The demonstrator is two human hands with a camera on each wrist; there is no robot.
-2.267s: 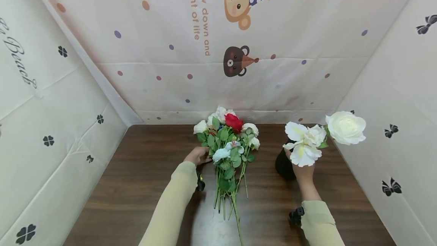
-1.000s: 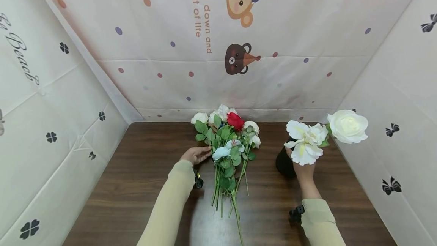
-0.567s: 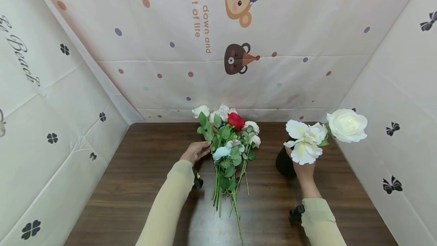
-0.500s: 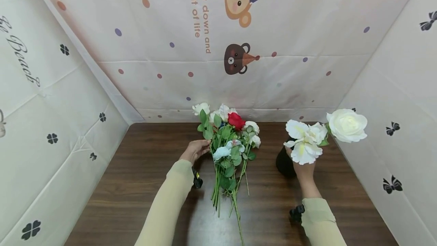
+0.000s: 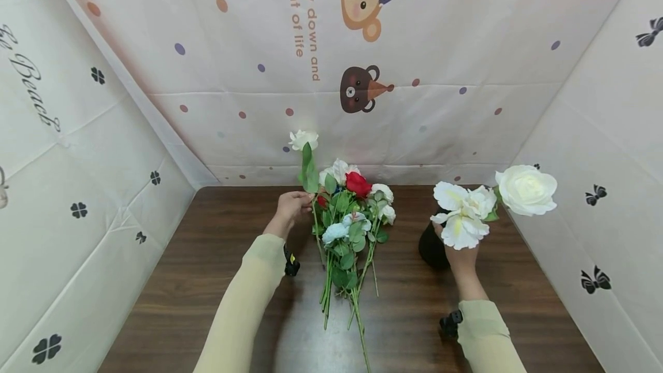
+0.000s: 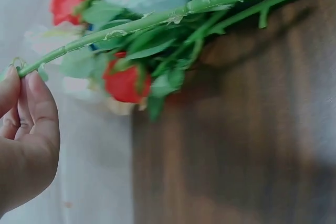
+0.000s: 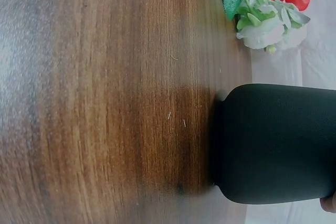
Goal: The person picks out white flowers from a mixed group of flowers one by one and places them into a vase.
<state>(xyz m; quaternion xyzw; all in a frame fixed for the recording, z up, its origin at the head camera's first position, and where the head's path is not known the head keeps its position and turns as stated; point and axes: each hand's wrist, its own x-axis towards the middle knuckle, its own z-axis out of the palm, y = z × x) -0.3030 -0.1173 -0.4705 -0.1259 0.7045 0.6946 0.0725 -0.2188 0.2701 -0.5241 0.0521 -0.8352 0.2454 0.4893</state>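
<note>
My left hand (image 5: 291, 209) pinches the green stem of a white rose (image 5: 304, 140) between thumb and fingertips. The bloom stands above the pile, and its stem (image 6: 142, 23) slants down over the other stems in the left wrist view. Beside it lies a heap of artificial flowers: a red rose (image 5: 358, 184), white blooms (image 5: 382, 191) and a pale blue flower (image 5: 335, 232). My right hand (image 5: 461, 261) holds a black vase (image 7: 278, 145) upright on the table, its fingers mostly hidden. White flowers (image 5: 463, 229) and a large white rose (image 5: 526, 190) rise from the vase.
The dark wooden table (image 5: 207, 281) meets a printed cloth backdrop (image 5: 248, 131) at its far edge, with cloth walls on both sides. Long bare stems (image 5: 359, 327) from the heap point toward the front edge.
The left hand has drawn one white rose up and away from the heap, raising its bloom above the others. The right hand and vase have stayed in place.
</note>
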